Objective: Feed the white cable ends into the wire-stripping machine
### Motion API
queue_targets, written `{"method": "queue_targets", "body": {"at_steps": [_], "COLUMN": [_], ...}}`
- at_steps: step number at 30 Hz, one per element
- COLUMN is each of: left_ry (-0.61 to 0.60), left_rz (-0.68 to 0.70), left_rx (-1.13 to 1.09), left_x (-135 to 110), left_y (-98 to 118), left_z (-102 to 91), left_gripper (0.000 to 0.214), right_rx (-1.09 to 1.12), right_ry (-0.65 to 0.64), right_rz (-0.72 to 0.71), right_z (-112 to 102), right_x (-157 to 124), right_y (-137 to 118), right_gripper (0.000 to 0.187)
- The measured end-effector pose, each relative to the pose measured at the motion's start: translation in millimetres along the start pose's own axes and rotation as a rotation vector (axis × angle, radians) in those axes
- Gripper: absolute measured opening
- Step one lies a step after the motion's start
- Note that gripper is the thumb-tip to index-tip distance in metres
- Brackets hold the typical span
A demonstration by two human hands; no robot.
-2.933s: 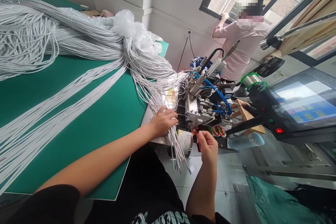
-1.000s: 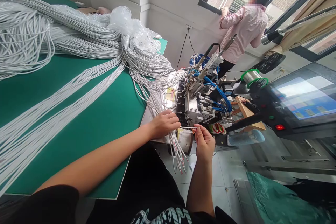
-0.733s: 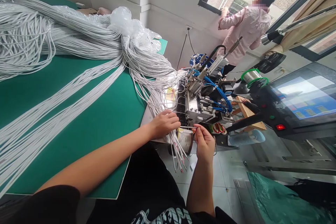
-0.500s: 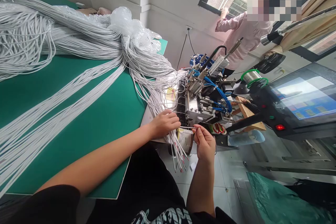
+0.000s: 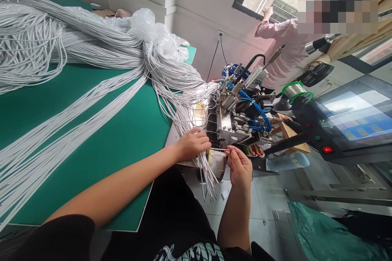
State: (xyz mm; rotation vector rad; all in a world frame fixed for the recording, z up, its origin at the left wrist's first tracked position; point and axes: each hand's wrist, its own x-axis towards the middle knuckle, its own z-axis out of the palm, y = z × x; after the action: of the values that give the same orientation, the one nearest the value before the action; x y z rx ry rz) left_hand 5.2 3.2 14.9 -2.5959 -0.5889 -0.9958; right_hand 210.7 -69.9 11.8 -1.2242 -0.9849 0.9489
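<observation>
Spanning left hand [image 5: 193, 145] to right hand [image 5: 240, 168] in the head view: one white cable [image 5: 219, 149], just beside the machine [image 5: 226, 124]. A few seconds back no such span was showing; right hand is now sitting higher, so one cable is apparently being singled out. Right grip is pinching its end, thumb and finger together; left grip is curling round the cable bundle [image 5: 206, 171], undersides hidden. Cable is looking thin, nearly straight, reddish at the tip; bundle's loose ends are hanging below.
</observation>
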Motion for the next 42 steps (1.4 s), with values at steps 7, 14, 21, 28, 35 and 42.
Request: {"method": "queue_targets", "body": {"at_steps": [7,14,21,28,35,42], "left_ry": [0.005,-0.017,-0.034,-0.063,-0.072,-0.156], "left_rz": [0.011,0.006,0.007,0.006,0.011,-0.004], "left_rx": [-0.013,-0.031,-0.049,-0.071,-0.085,-0.092], "left_x": [-0.3,1.1,0.8,0.6,0.9,-0.3], "left_y": [-1.0,-0.8,-1.2,-1.5,-1.6,-1.8], "left_z": [1.6,-0.4,0.7,1.5,1.4,2.6], "left_gripper": [0.026,0.028,0.027,0.028,0.027,0.021], "right_rx": [0.033,0.004,0.007,0.068,0.093,0.083], "right_ry": [-0.009,0.011,0.012,-0.022,-0.027,-0.018], "right_rz": [-0.024,-0.014,-0.013,-0.01,-0.003,0.02], "right_z": [-0.4,-1.1,-1.6,-2.6,-2.1,-2.1], "right_x": [0.1,0.8,1.6,1.5,1.3,1.9], "right_y": [1.4,2.3,4.1,5.8,6.0,8.1], "right_gripper": [0.031,0.034,0.034,0.027,0.024,0.025]}}
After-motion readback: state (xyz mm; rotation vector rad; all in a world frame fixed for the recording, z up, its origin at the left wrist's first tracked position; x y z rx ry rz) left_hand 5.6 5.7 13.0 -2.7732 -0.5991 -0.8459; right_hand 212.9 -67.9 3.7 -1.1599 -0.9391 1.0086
